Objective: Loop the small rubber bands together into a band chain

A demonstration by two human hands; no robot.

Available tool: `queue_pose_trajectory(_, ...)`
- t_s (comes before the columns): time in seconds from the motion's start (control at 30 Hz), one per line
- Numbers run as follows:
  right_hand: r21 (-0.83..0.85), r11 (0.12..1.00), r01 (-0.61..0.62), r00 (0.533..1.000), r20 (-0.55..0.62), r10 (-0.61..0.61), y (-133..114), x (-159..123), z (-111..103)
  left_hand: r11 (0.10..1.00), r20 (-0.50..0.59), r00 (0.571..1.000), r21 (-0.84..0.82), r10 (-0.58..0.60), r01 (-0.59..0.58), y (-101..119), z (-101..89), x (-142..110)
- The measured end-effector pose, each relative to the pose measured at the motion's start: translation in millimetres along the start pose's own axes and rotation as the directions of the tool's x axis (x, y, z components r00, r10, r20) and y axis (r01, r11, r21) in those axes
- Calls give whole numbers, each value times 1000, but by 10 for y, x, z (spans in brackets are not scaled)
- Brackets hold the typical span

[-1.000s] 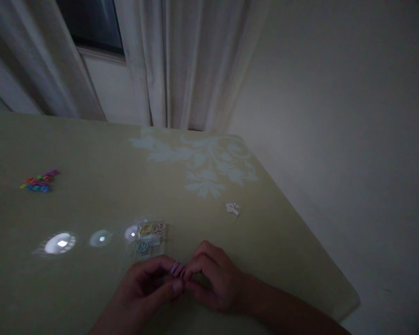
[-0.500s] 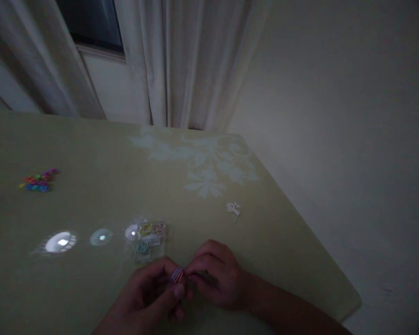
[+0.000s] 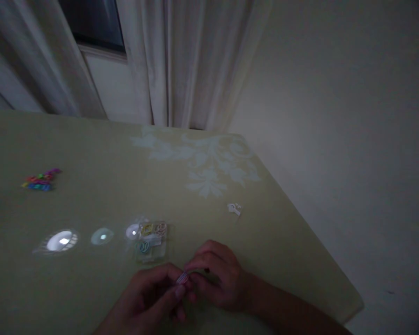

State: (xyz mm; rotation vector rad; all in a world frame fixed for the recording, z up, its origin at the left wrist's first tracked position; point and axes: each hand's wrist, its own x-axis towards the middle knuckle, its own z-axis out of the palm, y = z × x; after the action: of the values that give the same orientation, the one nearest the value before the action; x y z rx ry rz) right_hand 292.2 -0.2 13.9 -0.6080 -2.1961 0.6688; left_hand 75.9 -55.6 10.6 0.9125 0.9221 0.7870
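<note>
Low in the middle of the head view, a small bundle of pink and purple bands [image 3: 182,278] sits between my two hands. The thumb and index finger of my left hand [image 3: 150,291] pinch it, and the other fingers curl underneath. From the right, the fingertips of my right hand [image 3: 218,277] are closed at the bundle's right end. What exactly they pinch there is too dark and small to see. Just beyond my left hand lies a clear compartment box [image 3: 158,253], with yellow, pink and teal rings in separate compartments.
A pale greenish table [image 3: 101,158] has a white leaf pattern near its far right corner. At the left lies a pile of colourful small pieces [image 3: 42,181]. A small white key-shaped piece [image 3: 234,209] lies at the right. Curtains [image 3: 185,60] hang behind.
My hands have shifted slightly, and the bundle has turned and moved a little to the right and down. Less of it shows between the fingers. The things on the table stay put.
</note>
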Motion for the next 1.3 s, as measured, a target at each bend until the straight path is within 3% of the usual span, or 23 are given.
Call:
queue_pose_trajectory(0.2, -13, 999, 30, 999, -26, -30, 5, -2, 14, 988, -2, 998, 140, 67, -66, -10, -31, -26)
queue_pose_trajectory(0.27, -17, 999, 31, 999, -21, -31, 6, -1, 9, 952, -17, 987, 268, 157, -147, 21, -81, -44)
queue_pose_trajectory(0.33, -27, 999, 18, 1000, -14, -19, 10, 3, -2, 858, -10, 957, 446, 290, -256, 69, -163, -50)
queue_pose_trajectory(0.4, -32, 999, 1, 1000, -21, -2, 19, 13, -15, 699, 11, 895, 621, 445, -355, 108, -272, -36)
queue_pose_trajectory(0.43, -29, 1000, -2, 1000, -27, 1, 25, 19, -21, 597, 16, 845, 700, 535, -391, 116, -332, -23)
queue_pose_trajectory(0.5, -16, 1000, -7, 999, -35, 7, 37, 29, -27, 375, 13, 713, 844, 701, -384, 108, -448, 10)
queue_pose_trajectory(0.57, -10, 1000, -15, 999, -36, 15, 46, 33, -25, 196, 57, 641, 928, 765, -316, 75, -546, 40)
queue_pose_trajectory(0.63, -10, 1000, -20, 999, -38, 19, 50, 32, -22, 86, 109, 655, 962, 748, -258, 35, -617, 59)
queue_pose_trajectory(0.77, -37, 999, -34, 996, -83, 31, 88, 49, -76, -44, 164, 714, 982, 680, -184, -33, -685, 79)
queue_pose_trajectory(0.87, -134, 978, -158, 982, -125, 142, 223, 107, -247, -102, 169, 722, 985, 671, -136, -55, -702, 94)
queue_pose_trajectory(0.97, -263, 908, -326, 944, -133, 301, 473, 155, -524, -90, 156, 724, 988, 671, -129, -42, -720, 105)
queue_pose_trajectory(1.1, -469, 752, -462, 882, -156, 444, 817, 108, -862, -3, 144, 720, 981, 678, -194, -8, -753, 122)
queue_pose_trajectory(1.2, -532, 685, -499, 831, -68, 552, 931, 41, -968, 39, 121, 708, 978, 696, -205, -8, -772, 142)
queue_pose_trajectory(1.3, -540, 683, -492, 814, -7, 581, 922, 22, -970, 40, 131, 704, 975, 698, -221, -24, -790, 155)
